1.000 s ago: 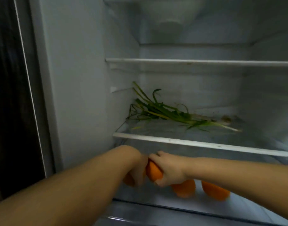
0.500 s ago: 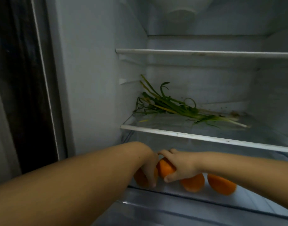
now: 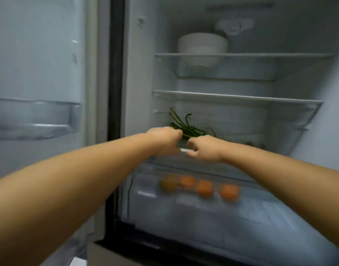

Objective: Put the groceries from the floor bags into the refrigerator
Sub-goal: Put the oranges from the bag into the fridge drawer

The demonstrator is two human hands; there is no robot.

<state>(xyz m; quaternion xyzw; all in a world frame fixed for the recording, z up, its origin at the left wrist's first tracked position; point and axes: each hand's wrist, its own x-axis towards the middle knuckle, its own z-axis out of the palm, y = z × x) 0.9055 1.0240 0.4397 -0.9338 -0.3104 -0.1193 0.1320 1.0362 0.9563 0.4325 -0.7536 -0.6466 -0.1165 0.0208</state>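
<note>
Several oranges lie in a row in the fridge's lowest compartment, blurred behind its clear front. My left hand and my right hand hover close together above them, in front of the edge of the shelf that carries a bunch of green onions. Both hands have curled fingers and hold nothing. They hide part of that shelf's white edge and of the greens.
A white bowl stands on the top glass shelf. The shelf below it carries nothing visible. The open fridge door with a clear bin stands at the left.
Both hands have let go of the oranges and risen out of the lowest compartment to the shelf edge. The view has pulled back and tilted up, showing the bowl and the door.
</note>
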